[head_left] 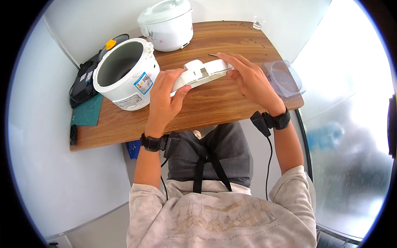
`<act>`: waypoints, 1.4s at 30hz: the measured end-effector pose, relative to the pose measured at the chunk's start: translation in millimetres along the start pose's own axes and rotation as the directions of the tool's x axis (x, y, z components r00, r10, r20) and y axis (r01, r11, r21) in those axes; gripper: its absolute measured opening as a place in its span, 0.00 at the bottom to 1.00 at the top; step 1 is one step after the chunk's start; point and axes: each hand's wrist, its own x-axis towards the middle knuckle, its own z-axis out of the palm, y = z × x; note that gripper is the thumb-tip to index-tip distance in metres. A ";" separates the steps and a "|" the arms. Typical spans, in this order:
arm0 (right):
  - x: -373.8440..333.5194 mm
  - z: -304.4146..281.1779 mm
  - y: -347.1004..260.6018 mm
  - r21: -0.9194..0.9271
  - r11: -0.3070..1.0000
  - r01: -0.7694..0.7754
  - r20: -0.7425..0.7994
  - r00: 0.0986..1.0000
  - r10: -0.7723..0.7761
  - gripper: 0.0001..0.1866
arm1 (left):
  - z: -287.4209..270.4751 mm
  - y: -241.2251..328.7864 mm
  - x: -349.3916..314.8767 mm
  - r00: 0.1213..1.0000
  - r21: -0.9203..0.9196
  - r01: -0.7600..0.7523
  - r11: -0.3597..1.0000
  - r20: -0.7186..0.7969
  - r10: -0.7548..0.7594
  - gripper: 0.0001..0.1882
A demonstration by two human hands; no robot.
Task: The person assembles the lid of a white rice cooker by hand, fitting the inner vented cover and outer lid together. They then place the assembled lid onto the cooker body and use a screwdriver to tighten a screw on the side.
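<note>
Over the table, both my hands hold a white plastic rice cooker lid (198,75), tilted so that its edge and a notched hinge or latch part face me. My left hand (163,101) grips its left end, thumb along the near edge and fingers over the top. Around the right end my right hand (253,80) is closed, index finger on top and thumb below. Just beyond those right fingertips a thin metal tip (212,55) shows; its rest is hidden. Left of my left hand stands an open white rice cooker body (144,68), lidless, with a dark grey interior.
A second white rice cooker (169,27), lid on, stands at the back. At left are a black case (82,89), a green cutting mat (89,110) and a yellow-knobbed glass lid (120,40). A clear plastic container (285,78) sits right; small screws (252,40) lie far right.
</note>
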 end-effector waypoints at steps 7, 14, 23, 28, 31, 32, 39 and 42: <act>3.9 10.6 13.4 -0.088 0.996 0.018 -0.028 0.999 -0.020 0.20 | -2.1 -4.1 -2.3 0.999 0.033 0.054 0.998 -0.011 -0.054 0.15; 4.7 24.9 11.5 -0.139 0.989 0.046 -0.134 0.989 -0.065 0.20 | -3.1 -3.3 -2.9 0.992 -0.002 0.119 0.993 -0.050 -0.119 0.15; 3.6 19.2 16.9 -0.014 1.000 0.005 -0.103 0.995 -0.007 0.20 | 0.4 -8.9 1.8 0.997 0.049 0.077 0.996 -0.001 -0.077 0.17; -3.0 21.3 37.7 -0.007 1.000 -0.006 -0.097 0.995 0.006 0.23 | 0.3 -9.2 5.1 0.988 -0.011 0.153 0.988 0.036 -0.153 0.17; -2.3 22.8 54.5 -0.001 0.996 -0.085 -0.016 0.996 0.084 0.23 | -4.3 -12.2 7.1 0.983 -0.009 0.177 0.984 0.053 -0.177 0.19; -1.4 22.6 57.9 0.010 0.996 -0.094 -0.003 0.996 0.094 0.23 | -4.8 -13.5 7.8 0.982 -0.043 0.184 0.982 0.042 -0.182 0.19; 1.9 29.4 52.5 0.092 0.993 -0.074 -0.092 0.992 0.083 0.24 | -8.1 -17.3 2.0 0.966 -0.074 0.257 0.963 0.014 -0.257 0.22; 2.2 28.5 45.8 0.187 0.975 -0.118 -0.117 0.983 0.141 0.23 | -7.5 -16.1 0.2 0.952 -0.156 0.296 0.943 -0.033 -0.304 0.23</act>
